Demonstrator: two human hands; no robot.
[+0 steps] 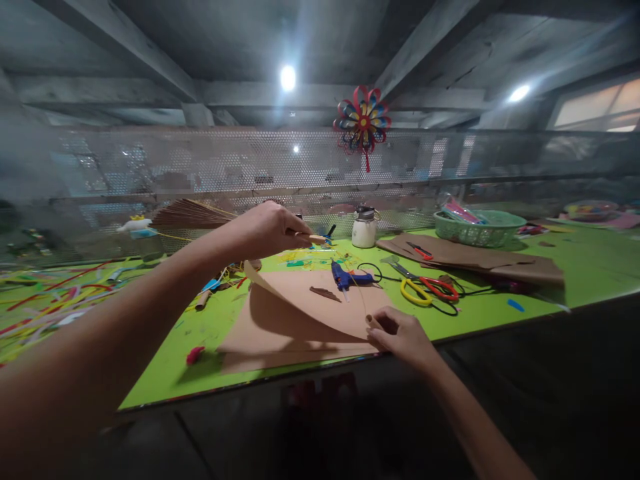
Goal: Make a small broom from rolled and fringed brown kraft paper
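My left hand (273, 229) is raised over the table, closed on a pleated brown paper fan (193, 215). The fan's folds spread to the left behind my wrist, and a tan end (311, 238) sticks out past my fingertips. Lower down, my right hand (403, 333) pinches a small brown paper roll (371, 321); whether it belongs to the sheet beside it I cannot tell. A thin string (361, 288) runs up from that roll. Between the hands lie brown paper sheets (300, 310), the top one curling up at its left corner. On them rest a blue glue gun (349, 278) and a brown paper scrap (325, 293).
Right of the sheets are scissors (423, 291) with yellow and red handles, stacked brown paper (480, 263) and a green basket (477, 230). A white jar (365, 230) stands behind. Colourful strips (60, 293) cover the left side. A red scrap (195, 355) sits near the front edge.
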